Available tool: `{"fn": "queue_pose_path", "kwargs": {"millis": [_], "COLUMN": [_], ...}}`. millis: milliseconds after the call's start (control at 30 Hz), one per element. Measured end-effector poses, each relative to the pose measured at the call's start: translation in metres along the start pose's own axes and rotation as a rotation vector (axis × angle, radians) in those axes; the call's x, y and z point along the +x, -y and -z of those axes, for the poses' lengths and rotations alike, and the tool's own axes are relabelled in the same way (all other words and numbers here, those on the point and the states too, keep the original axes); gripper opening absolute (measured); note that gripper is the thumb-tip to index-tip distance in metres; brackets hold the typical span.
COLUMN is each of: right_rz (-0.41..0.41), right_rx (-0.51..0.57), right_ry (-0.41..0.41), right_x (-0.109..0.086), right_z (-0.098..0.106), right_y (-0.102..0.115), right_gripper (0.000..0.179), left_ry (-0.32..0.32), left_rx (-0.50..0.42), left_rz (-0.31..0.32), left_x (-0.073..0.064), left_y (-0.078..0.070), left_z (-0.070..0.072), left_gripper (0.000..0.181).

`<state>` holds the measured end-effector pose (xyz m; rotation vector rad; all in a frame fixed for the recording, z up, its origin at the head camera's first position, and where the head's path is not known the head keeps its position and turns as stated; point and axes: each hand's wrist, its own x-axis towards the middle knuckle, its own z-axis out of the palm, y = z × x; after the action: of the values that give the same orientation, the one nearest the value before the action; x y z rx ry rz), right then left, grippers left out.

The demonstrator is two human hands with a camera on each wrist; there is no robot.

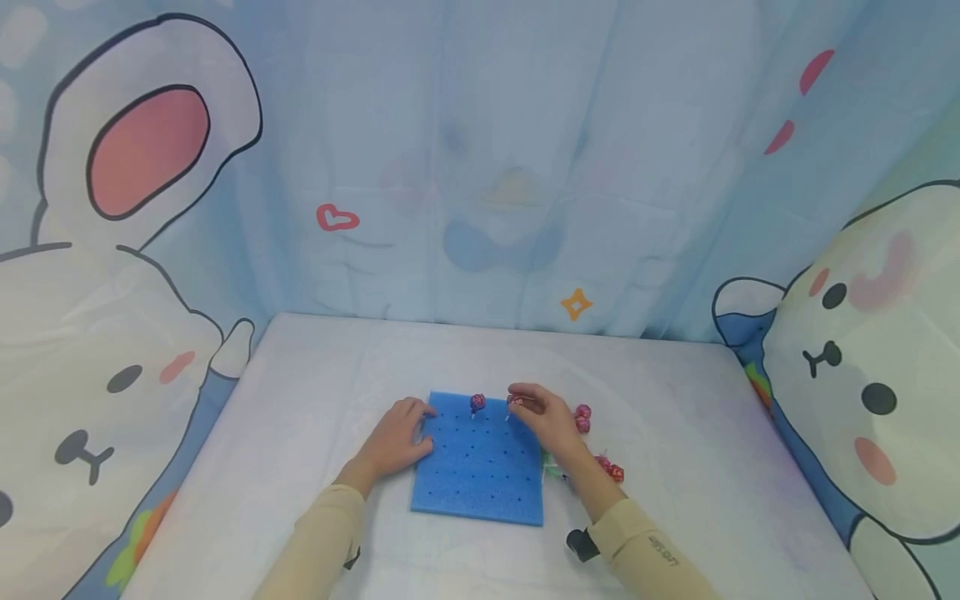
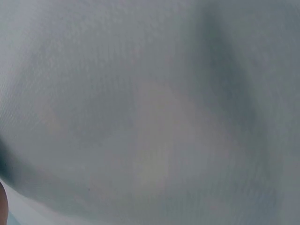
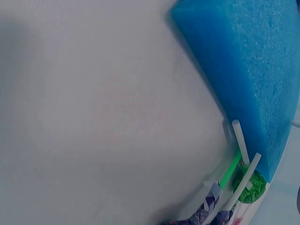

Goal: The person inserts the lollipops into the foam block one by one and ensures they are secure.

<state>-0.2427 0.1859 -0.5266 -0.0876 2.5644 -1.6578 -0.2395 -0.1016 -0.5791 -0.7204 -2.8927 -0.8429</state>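
A blue foam board (image 1: pixel 480 467) with rows of small holes lies on the table. My left hand (image 1: pixel 396 435) rests at its left edge, thumb and fingers spread apart over the side. With my right hand (image 1: pixel 546 417) I pinch a red-wrapped lollipop (image 1: pixel 514 401) above the far right part of the board, its white stick pointing down; whether the tip is in a hole I cannot tell. Another lollipop (image 1: pixel 477 402) stands upright in the far row. In the right wrist view the hand itself is out of sight, and the left wrist view is mostly blurred cloth.
Red lollipops (image 1: pixel 582 418) lie right of the board, with more (image 1: pixel 611 469) nearer me beyond my right forearm. A green-wrapped lollipop (image 3: pixel 252 187) and loose sticks lie against the board's side. A cartoon-printed curtain (image 1: pixel 495 167) hangs behind the white table (image 1: pixel 315 375).
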Motion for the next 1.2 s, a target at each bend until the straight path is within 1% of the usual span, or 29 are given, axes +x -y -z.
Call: {"fn": "queue_pose_path", "kwargs": {"millis": [233, 433, 633, 767, 1000, 1200], "right_rz": [-0.016, -0.035, -0.020, -0.015, -0.026, -0.008], "right_rx": [0.010, 0.041, 0.054, 0.052, 0.055, 0.097], "right_ry": [-0.002, -0.029, -0.026, -0.027, -0.019, 0.012], "right_x": [0.001, 0.000, 0.000, 0.000, -0.001, -0.001], "right_z": [-0.007, -0.010, -0.009, -0.008, -0.003, 0.011], "right_y": [-0.008, -0.014, -0.015, -0.015, -0.015, -0.010], "right_gripper": [0.032, 0.034, 0.034, 0.035, 0.039, 0.049], "left_ry": [-0.003, -0.011, -0.009, -0.001, 0.004, -0.005], "left_rx": [0.009, 0.004, 0.026, 0.001, 0.006, 0.004], "left_rz": [0.012, 0.002, 0.000, 0.003, 0.007, -0.002], "left_x": [0.000, 0.001, 0.001, 0.000, 0.000, 0.000], "left_y": [0.001, 0.003, 0.004, 0.001, -0.001, -0.001], "left_z": [0.000, -0.001, -0.001, 0.000, 0.001, 0.002], "left_gripper": [0.041, 0.041, 0.041, 0.041, 0.041, 0.040]}}
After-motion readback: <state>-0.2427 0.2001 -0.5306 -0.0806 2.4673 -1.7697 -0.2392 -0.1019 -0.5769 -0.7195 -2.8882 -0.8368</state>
